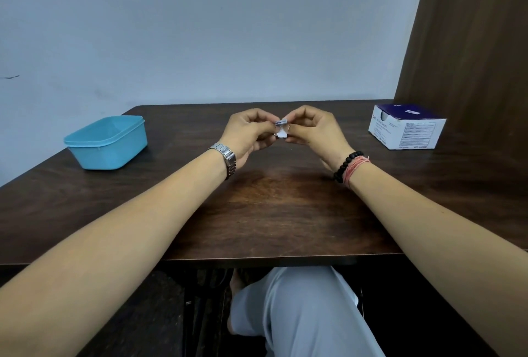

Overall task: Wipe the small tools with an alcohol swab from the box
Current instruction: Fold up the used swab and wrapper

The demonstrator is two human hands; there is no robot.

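Observation:
Both of my hands meet above the middle of the dark wooden table [280, 213]. My left hand [248, 133] and my right hand [311, 130] pinch a small white swab packet [281, 128] between thumbs and fingertips, one hand on each side. The packet looks partly torn, with a white piece hanging below it. The swab box [407, 126], white with a dark blue top, stands at the table's right far corner. A light blue plastic tub [107, 143] sits at the left; its inside is hidden from me, and no small tools are visible.
A brown curtain [471, 42] hangs at the right behind the box. A pale wall runs behind the table. My knee in grey trousers [303, 313] shows below the table's near edge.

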